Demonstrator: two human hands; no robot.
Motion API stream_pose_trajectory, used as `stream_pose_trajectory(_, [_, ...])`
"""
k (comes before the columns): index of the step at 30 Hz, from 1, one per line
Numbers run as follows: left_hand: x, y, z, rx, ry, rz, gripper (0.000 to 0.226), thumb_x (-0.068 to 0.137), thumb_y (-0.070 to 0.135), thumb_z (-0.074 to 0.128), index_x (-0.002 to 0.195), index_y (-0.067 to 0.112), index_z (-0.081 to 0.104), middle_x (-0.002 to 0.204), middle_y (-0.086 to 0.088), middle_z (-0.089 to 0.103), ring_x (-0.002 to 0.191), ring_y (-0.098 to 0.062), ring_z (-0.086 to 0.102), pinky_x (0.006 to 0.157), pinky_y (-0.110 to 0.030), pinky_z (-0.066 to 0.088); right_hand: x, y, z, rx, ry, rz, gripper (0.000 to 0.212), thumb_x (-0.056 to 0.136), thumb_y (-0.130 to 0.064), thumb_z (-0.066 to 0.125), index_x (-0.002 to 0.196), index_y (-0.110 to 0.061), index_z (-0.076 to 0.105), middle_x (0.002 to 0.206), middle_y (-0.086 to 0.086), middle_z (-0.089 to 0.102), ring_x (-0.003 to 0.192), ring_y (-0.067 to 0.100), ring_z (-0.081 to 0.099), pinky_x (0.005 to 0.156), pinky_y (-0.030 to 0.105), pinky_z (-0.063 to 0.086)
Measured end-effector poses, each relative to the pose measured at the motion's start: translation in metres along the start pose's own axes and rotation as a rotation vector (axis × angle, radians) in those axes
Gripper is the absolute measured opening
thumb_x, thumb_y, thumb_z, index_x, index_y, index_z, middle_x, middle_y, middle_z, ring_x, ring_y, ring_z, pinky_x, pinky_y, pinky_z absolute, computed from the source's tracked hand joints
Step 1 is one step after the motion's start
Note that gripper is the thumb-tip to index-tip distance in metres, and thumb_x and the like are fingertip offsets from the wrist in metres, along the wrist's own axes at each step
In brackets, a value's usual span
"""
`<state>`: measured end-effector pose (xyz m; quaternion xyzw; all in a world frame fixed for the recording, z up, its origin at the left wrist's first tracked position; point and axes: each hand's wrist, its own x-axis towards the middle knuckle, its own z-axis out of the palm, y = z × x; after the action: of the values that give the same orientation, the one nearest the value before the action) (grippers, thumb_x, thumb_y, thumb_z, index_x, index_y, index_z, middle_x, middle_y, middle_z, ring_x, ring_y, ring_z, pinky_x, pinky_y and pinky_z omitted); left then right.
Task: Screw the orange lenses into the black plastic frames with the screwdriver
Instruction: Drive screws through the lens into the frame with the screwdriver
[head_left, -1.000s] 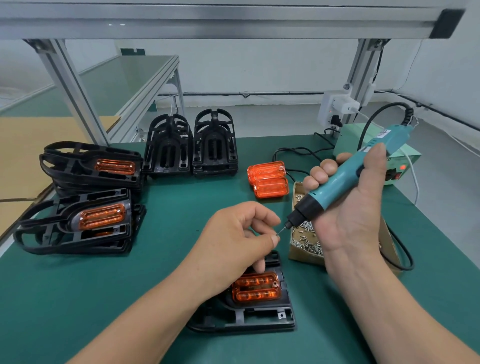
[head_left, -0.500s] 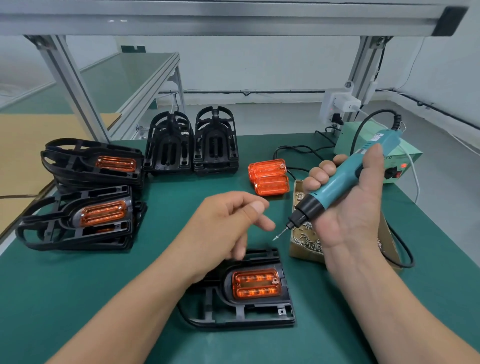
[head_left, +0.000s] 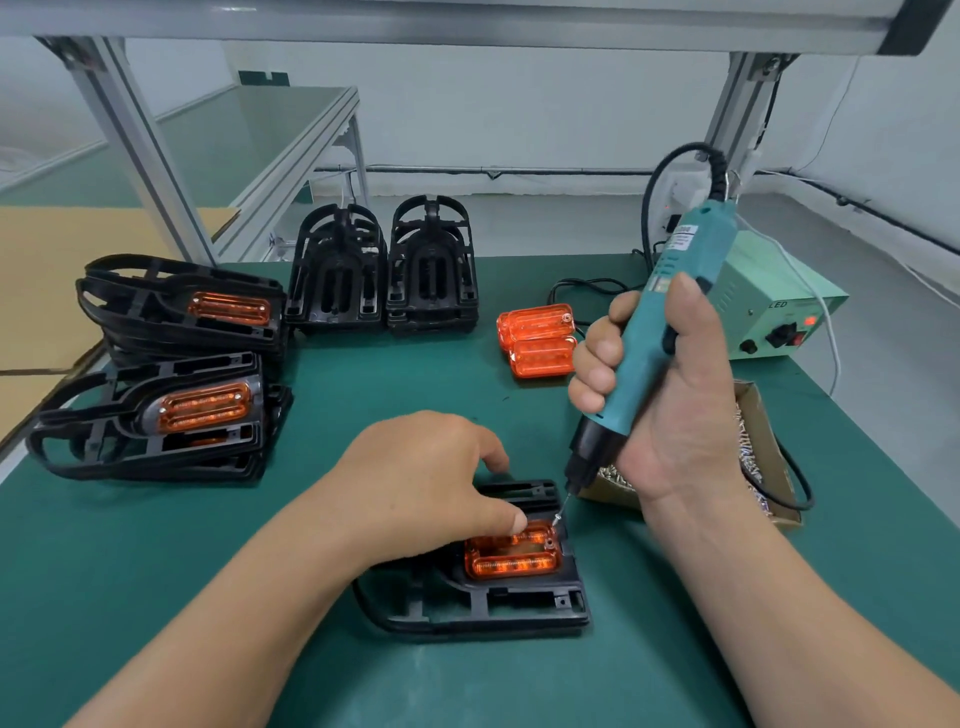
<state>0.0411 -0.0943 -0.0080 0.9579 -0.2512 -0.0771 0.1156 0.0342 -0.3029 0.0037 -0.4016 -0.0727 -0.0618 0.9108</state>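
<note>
**Operator:** How do my hands stand?

**Inspector:** Your right hand (head_left: 670, 395) is wrapped fully round the screwdriver (head_left: 675, 291), with its tip at the lens's (head_left: 514, 560) far right corner. Your left hand (head_left: 426, 483) is bent, thumb pressing that lens, fingers down on the frame (head_left: 493, 605) behind it.

**Operator:** And the lens?

**Inspector:** Seated in the frame, under your left thumb. Two spare lenses (head_left: 537, 343) lie beyond, between your hands. The screw box (head_left: 761, 415) sits behind your right hand.

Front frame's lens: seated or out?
Seated: orange lens sits in the black frame recess, left hand on it, screwdriver tip at its corner.
</note>
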Motion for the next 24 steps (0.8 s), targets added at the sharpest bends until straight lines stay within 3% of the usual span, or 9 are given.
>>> stream_pose_trajectory(4, [-0.001,0.002,0.0,0.033,-0.001,0.004,0.059,0.069,0.084,0.065,0.116,0.049,0.067,0.074,0.022,0.058,0.072,0.007,0.049,0.056,-0.026,0.034,-0.002,0.002,0.003,-0.036,-0.06,0.027,0.034,0.104,-0.05,0.048,0.097,-0.017,0.055,0.072,0.003,0.046,0.057,0.015,0.043,0.049,0.027,0.04])
stream_pose_trajectory(9, [-0.002,0.007,0.002,0.077,0.014,-0.007,0.055,0.073,0.08,0.07,0.113,0.044,0.067,0.071,0.021,0.053,0.069,0.001,0.047,0.055,-0.026,0.031,-0.006,0.005,0.007,-0.064,-0.093,0.037,0.033,0.102,-0.048,0.05,0.097,-0.015,0.055,0.072,0.005,0.046,0.056,0.016,0.043,0.048,0.027,0.041])
stream_pose_trajectory(13, [-0.004,0.011,0.003,0.111,0.021,-0.021,0.054,0.074,0.079,0.071,0.113,0.042,0.065,0.078,0.018,0.055,0.082,-0.01,0.056,0.059,-0.028,0.035,-0.007,0.005,0.008,-0.084,-0.11,0.042,0.032,0.102,-0.047,0.05,0.097,-0.016,0.054,0.072,0.005,0.045,0.055,0.016,0.042,0.048,0.028,0.038])
stream_pose_trajectory(18, [-0.004,0.013,0.002,0.12,0.014,-0.028,0.052,0.076,0.079,0.07,0.111,0.041,0.065,0.092,0.014,0.067,0.088,-0.014,0.062,0.062,-0.031,0.041,-0.01,0.006,0.01,-0.127,-0.192,0.044,0.051,0.084,-0.057,0.079,0.098,-0.015,0.054,0.072,0.005,0.048,0.055,0.016,0.045,0.049,0.028,0.039])
stream_pose_trajectory(21, [-0.004,0.013,0.002,0.128,0.014,-0.03,0.052,0.076,0.078,0.07,0.108,0.039,0.064,0.09,0.012,0.066,0.086,-0.015,0.063,0.063,-0.031,0.043,-0.011,0.007,0.013,-0.15,-0.222,0.038,0.055,0.081,-0.059,0.082,0.097,-0.014,0.054,0.071,0.005,0.049,0.055,0.016,0.046,0.048,0.028,0.039])
stream_pose_trajectory(24, [-0.004,0.014,0.003,0.129,0.022,-0.036,0.048,0.076,0.077,0.071,0.1,0.037,0.061,0.08,0.012,0.061,0.074,-0.012,0.057,0.056,-0.03,0.034,-0.013,0.006,0.016,-0.177,-0.257,0.03,0.056,0.081,-0.061,0.082,0.097,-0.014,0.055,0.071,0.005,0.049,0.054,0.017,0.046,0.048,0.029,0.04])
